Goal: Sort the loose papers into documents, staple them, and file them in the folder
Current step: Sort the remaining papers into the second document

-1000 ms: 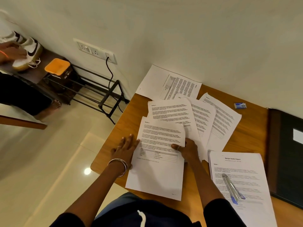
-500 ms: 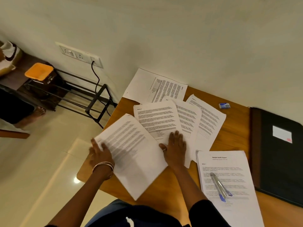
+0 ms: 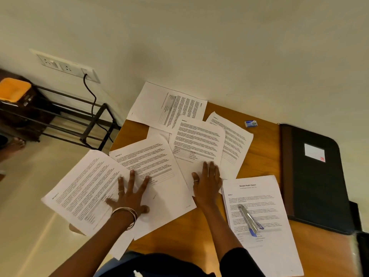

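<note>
Head view: stack (image 3: pixel 259 220) headed "Sample Health Report".

Papers (image 3: pixel 197 140) are hogging the table's (image 3: pixel 263 156) left half; bare wood's showing between them and the folder (image 3: pixel 315 186), staple box (image 3: pixel 251 123) aside.

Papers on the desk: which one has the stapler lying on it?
The titled report stack at the near right beside the folder; the stapler rests on it, and neither hand touches it.

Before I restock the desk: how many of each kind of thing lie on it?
Loose printed sheets: 6
Titled report stack: 1
Stapler: 1
Staple box: 1
Black folder: 1
Total: 10
</note>
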A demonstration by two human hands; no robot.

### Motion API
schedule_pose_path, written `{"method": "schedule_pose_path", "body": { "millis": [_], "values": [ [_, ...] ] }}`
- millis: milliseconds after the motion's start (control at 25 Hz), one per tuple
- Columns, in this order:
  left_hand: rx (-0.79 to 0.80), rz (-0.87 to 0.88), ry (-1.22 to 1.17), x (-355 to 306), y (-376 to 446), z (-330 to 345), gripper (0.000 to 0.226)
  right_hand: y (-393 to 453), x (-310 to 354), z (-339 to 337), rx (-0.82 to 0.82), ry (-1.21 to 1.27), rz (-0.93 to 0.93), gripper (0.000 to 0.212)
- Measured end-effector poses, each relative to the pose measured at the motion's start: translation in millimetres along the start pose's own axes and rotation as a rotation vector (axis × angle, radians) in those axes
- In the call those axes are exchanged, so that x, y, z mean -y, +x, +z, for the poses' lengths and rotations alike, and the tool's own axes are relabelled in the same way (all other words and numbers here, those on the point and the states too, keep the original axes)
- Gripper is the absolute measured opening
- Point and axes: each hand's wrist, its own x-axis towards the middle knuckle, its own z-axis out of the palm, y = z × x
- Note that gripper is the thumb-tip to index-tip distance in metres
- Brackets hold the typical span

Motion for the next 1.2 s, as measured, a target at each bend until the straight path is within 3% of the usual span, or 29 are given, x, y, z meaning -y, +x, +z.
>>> {"method": "schedule_pose_path", "body": {
  "millis": [120, 240, 360, 440, 520, 640, 760, 840, 880, 920, 1000, 1120, 1200],
  "values": [
    [0.009, 0.02, 0.047, 3, 2, -3, 0.118, 0, -21, 9, 0.066, -0.132, -0.068, 0.08],
    [0.026, 0.055, 0.118, 4, 0, -5, 0.119, 8, -25, 6, 0.053, -0.053, -0.107, 0.071],
    [0.018, 0.064, 0.131, 6, 2, -3, 0.12, 25, -9, -21, 0.024, 0.149, 0.255, 0.094],
    [0.014, 0.076, 0.137, 6, 1, -4, 0.12, 39, -1, -31, 0.074, 0.074, 0.402, 0.1],
    [0.012, 0.086, 0.135, 5, 1, -4, 0.119, 53, -1, -34, 0.14, 0.12, 0.506, 0.084],
    [-0.007, 0.097, 0.131, 5, 0, -3, 0.118, 72, -2, -49, 0.078, 0.488, 0.651, 0.028],
    [-0.03, 0.106, 0.154, 5, -1, -5, 0.116, 67, 19, -81, -0.3, 0.481, 0.432, 0.012],
    [-0.051, 0.14, 0.161, 2, -3, -4, 0.116, 50, 44, -101, -0.556, 0.479, 0.126, 0.011],
    [-0.1, 0.182, 0.137, -1, -3, -2, 0.116, 39, 58, -110, -0.593, 0.494, -0.036, 0.012],
    [-0.17, 0.224, 0.062, -4, -2, -2, 0.116, 27, 72, -116, -0.584, 0.525, -0.178, 0.013],
    [-0.301, 0.242, -0.408, -7, 0, -15, 0.116, 10, 96, -117, -0.45, 0.728, -0.311, 0.012],
    [-0.374, 0.026, -1.476, -3, 2, -52, 0.107, 2, 110, -107, -0.116, 1.001, -0.153, 0.024],
    [-0.419, -0.142, -1.786, 17, 7, -67, 0.067, 3, 101, -87, 0.148, 0.96, -0.017, 0.029]
  ]
}}
